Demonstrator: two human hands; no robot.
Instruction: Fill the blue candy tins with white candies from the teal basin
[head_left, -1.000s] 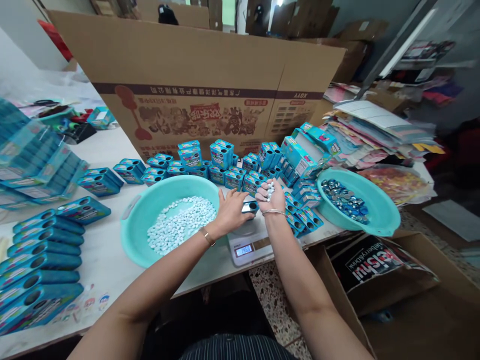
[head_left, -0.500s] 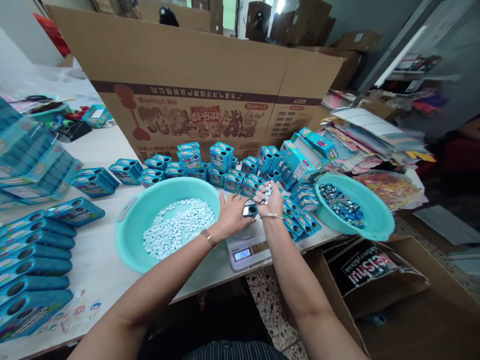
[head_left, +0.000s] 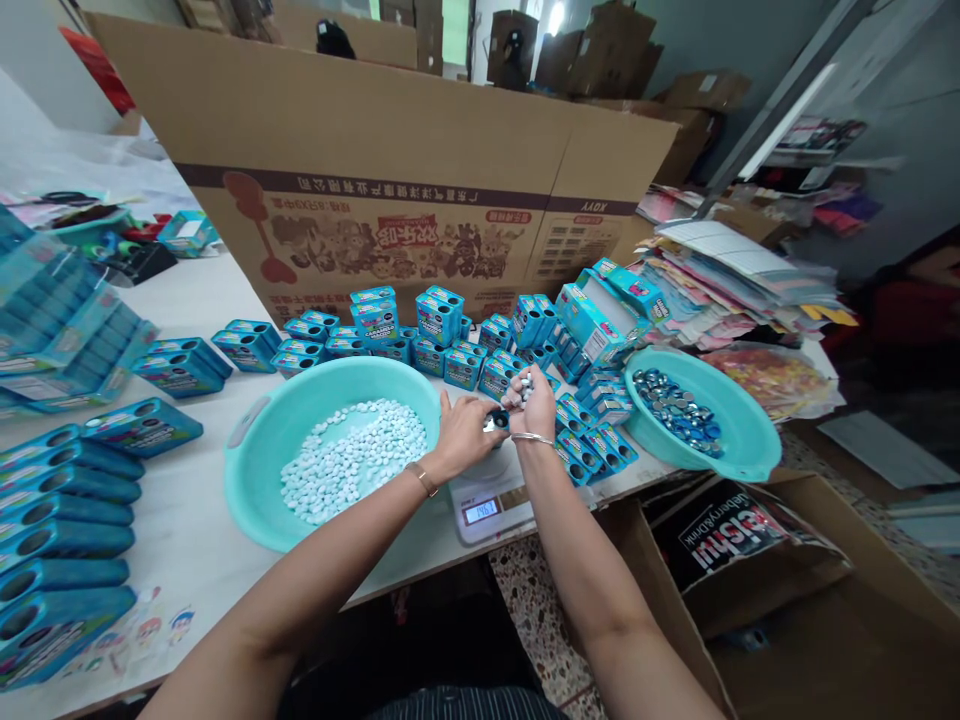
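Note:
My left hand (head_left: 466,434) is closed around a small blue candy box (head_left: 496,422), which sits over the kitchen scale (head_left: 491,512). The box's top has round openings, and pale material shows in one of them. My right hand (head_left: 537,412) is cupped around several white candies (head_left: 527,384), just beside the box. A turquoise basin (head_left: 255,500) to the left holds a heap of white candies (head_left: 360,455). Behind my hands stand rows of blue boxes (head_left: 461,366) with round holes in their tops.
At the right, a second turquoise basin (head_left: 750,440) contains shiny blue-and-silver pieces. A large cardboard sheet (head_left: 405,130) stands along the back. More blue boxes (head_left: 67,530) line the table's left side. An open carton (head_left: 810,640) is below the table's right edge.
My right hand has curled more and tipped toward the box, with the candies still in it. My left hand keeps its hold. The whole view has shifted slightly.

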